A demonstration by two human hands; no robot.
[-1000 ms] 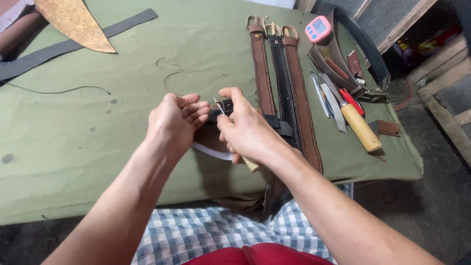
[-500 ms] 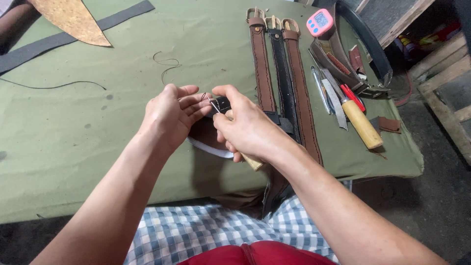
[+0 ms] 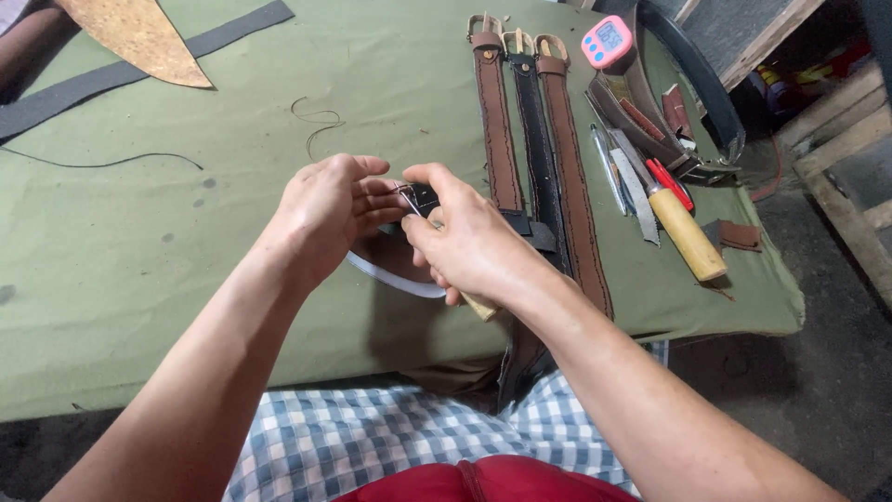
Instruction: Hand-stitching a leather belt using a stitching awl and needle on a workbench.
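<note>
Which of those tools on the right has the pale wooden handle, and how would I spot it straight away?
Start from the three long leather belts lying side by side on the green cloth-covered table. Just right of them lies a row of slim metal tools. The wooden-handled tool is the one nearest the table's right edge: its thick, round, light-yellow handle is far fatter than the flat grey blades beside it.

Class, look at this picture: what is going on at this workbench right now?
A person seated at a table covered in green cloth is working a dark belt piece with both hands. The left hand pinches it from one side; the right hand holds it from the other, with a pale wooden handle tucked in its grip. Three finished belts lie alongside, with hand tools and a pink timer beyond them.
</note>
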